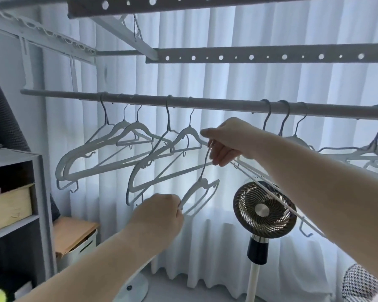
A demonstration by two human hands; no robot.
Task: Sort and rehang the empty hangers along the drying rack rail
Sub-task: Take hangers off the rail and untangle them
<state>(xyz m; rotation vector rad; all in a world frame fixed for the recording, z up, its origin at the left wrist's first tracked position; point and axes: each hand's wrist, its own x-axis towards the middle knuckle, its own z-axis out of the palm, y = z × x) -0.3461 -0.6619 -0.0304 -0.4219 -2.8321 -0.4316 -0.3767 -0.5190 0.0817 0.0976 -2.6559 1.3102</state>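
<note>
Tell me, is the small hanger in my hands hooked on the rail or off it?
Off. The small hanger hangs tilted below the rail; the right hand pinches its hook, the left hand grips its shoulder.

So all you get of the person is two arms coming in from the bottom of the shot. Both forearms are bare right down to where the frame cuts them off, no sleeves or cuffs showing anywhere. The left hand (162, 212) and the right hand (229, 140) are bare too, no gloves. No watch, bracelet or band on either wrist, and no rings that I can make out on the fingers that show. Nails look short and plain, though it's kinda blurry there.
</note>
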